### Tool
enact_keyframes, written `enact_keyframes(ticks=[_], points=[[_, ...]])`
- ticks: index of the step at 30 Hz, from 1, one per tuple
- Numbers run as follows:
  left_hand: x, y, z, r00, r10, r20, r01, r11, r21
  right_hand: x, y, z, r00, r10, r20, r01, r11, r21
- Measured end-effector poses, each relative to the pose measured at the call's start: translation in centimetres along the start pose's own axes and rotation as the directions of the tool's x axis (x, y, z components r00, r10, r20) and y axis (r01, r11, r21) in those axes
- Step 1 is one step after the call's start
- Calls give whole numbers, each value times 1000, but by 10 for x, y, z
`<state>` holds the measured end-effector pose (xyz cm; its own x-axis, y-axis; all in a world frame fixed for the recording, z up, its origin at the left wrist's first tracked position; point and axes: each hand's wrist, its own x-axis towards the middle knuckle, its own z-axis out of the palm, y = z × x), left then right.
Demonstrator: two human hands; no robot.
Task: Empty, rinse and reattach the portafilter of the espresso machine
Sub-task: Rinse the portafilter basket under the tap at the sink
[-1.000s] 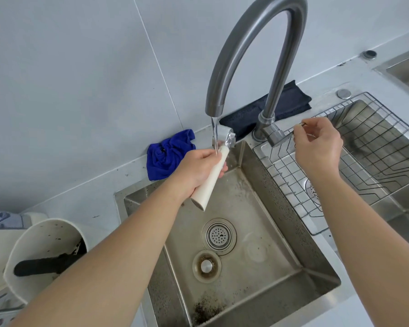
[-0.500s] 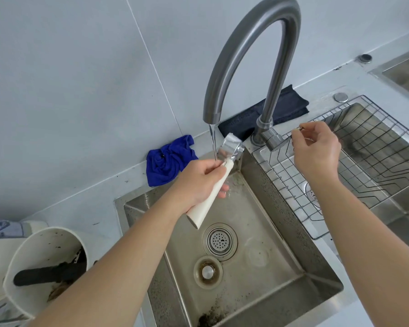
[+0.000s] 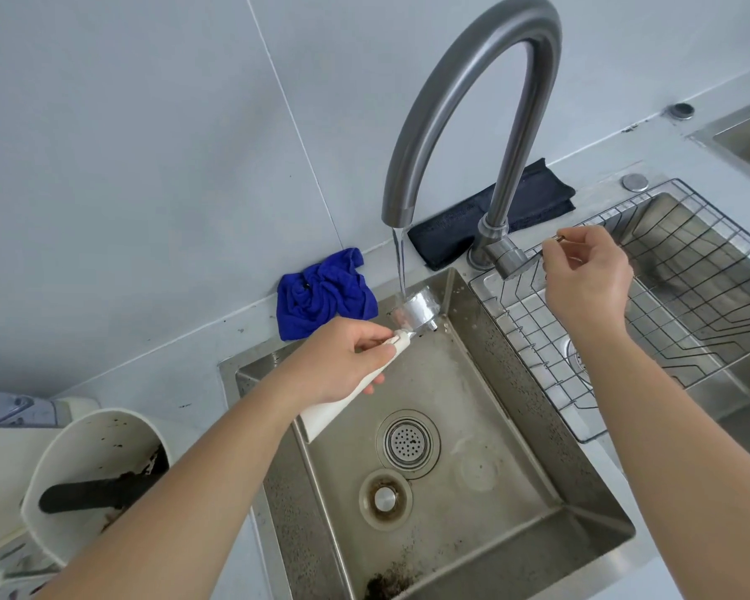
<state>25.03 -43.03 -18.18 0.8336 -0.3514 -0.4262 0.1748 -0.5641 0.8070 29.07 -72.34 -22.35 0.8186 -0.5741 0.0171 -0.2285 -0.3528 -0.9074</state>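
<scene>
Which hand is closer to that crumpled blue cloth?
The left hand, holding the portafilter just in front of the blue cloth. The right hand is far across, at the faucet handle.

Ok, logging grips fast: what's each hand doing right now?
Left hand: closed on the cream-handled metal portafilter.
Right hand: fingers pinching the thin metal faucet lever.

Single head-worn wide-angle view is looking steeply down and forward, sitting close above the sink (image 3: 537, 430), with the faucet (image 3: 464, 80) arching near the lens.
</scene>
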Motion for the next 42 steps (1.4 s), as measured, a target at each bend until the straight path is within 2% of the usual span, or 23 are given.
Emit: enact_keyframes(ticks=[13, 22, 25, 32, 42], points=[[-8, -7, -6, 995, 64, -71, -37, 942, 334, -2, -2, 0, 1000, 4, -5, -4, 1000, 5], [-7, -21, -13, 949, 182, -257, -54, 898, 436, 0, 0, 1, 1000, 4, -4, -4, 1000, 8], [-6, -30, -8, 933, 173, -317, -45, 927, 372, -1, 0, 0, 1000, -3, -2, 3, 1000, 7], [-5, -32, 21, 919, 72, -388, -66, 997, 28, -1, 1, 1, 1000, -12, 0, 12, 1000, 12], [-1, -20, 31, 947, 19, -320, -105, 962, -254, -1, 1, 1, 1000, -10, -8, 10, 1000, 4]])
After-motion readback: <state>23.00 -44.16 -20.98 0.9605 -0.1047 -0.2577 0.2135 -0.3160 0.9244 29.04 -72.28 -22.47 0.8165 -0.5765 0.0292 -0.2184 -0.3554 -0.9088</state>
